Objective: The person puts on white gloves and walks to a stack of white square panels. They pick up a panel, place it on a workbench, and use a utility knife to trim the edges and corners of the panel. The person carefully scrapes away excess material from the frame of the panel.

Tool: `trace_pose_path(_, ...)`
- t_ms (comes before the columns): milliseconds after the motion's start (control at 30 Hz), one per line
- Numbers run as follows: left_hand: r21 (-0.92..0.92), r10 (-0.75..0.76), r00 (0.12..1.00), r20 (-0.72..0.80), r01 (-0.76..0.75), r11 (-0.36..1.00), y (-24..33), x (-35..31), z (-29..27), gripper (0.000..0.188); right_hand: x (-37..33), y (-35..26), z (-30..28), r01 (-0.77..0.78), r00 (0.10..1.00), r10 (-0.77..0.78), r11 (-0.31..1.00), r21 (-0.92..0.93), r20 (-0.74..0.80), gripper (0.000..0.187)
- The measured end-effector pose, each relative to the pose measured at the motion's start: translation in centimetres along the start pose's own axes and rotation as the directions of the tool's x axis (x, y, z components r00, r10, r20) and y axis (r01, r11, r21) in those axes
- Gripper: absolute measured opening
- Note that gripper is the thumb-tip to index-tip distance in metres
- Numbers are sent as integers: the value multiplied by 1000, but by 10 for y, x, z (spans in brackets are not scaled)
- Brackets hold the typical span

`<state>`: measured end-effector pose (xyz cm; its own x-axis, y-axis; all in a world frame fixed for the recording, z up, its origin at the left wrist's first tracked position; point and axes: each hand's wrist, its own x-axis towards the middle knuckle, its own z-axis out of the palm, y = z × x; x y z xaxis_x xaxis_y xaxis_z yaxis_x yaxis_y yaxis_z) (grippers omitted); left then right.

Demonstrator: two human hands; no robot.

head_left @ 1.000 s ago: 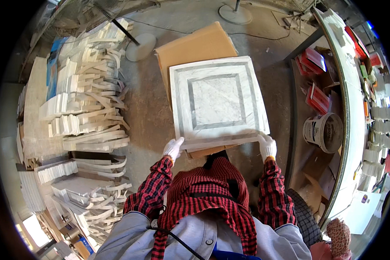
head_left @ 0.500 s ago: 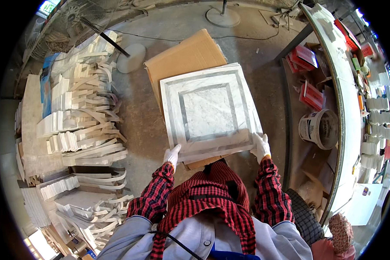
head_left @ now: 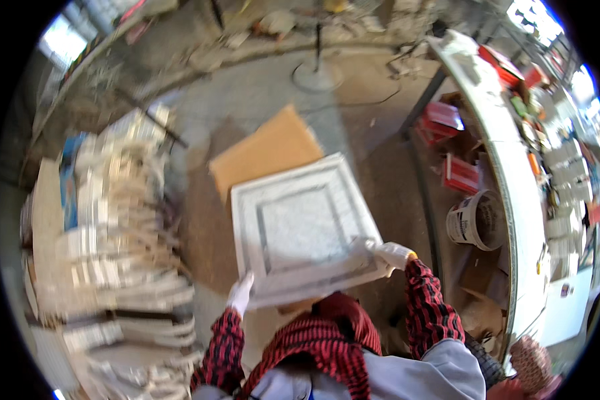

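Observation:
A square white marble panel (head_left: pixel 307 223) with grey inlaid bands lies before me, tilted slightly, on brown cardboard (head_left: pixel 270 152) that sticks out beyond its far left side. My left hand (head_left: pixel 241 291), in a white glove, grips the panel's near left corner. At the near right edge my right hand (head_left: pixel 393 255), gloved too, reaches over the rim with its fingers stretched out on the top face. Motion blurs those fingertips. Whatever supports the panel underneath is mostly hidden.
Stacked pale strips (head_left: pixel 123 233) fill the left side. On the right runs a long worktable (head_left: pixel 507 173), with red boxes (head_left: pixel 461 175) and a white bucket (head_left: pixel 470 223) below it. A stand's round base (head_left: pixel 317 78) is at the back. Another person's patterned sleeve (head_left: pixel 531 359) shows at lower right.
My view has shifted, so the panel appears lower and a little further left. My right hand has gone from gripping the near right corner to reaching over the top face. My left hand stays at its corner.

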<state>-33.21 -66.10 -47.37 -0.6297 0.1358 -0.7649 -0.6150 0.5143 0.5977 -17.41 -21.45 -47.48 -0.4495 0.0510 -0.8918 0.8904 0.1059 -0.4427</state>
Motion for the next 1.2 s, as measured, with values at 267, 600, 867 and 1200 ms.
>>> trace_pose_path(267,149,80,976,-202,-50,988,-32,-11,21,73,108,-26,21,83,830,33,980,183,-556,80)
trace_pose_path(600,218,200,950,-239,-148,965,-75,-63,10,60,-4,85,101,395,656,210,722,568,-724,69)
trace_pose_path(867,384,293,954,62,-293,875,-9,-72,57,39,-94,148,96,574,530,369,507,643,-763,51)
trace_pose_path(1200,195,546,816,192,-577,793,61,-40,221,64,-174,228,6,906,326,424,114,407,-845,39)
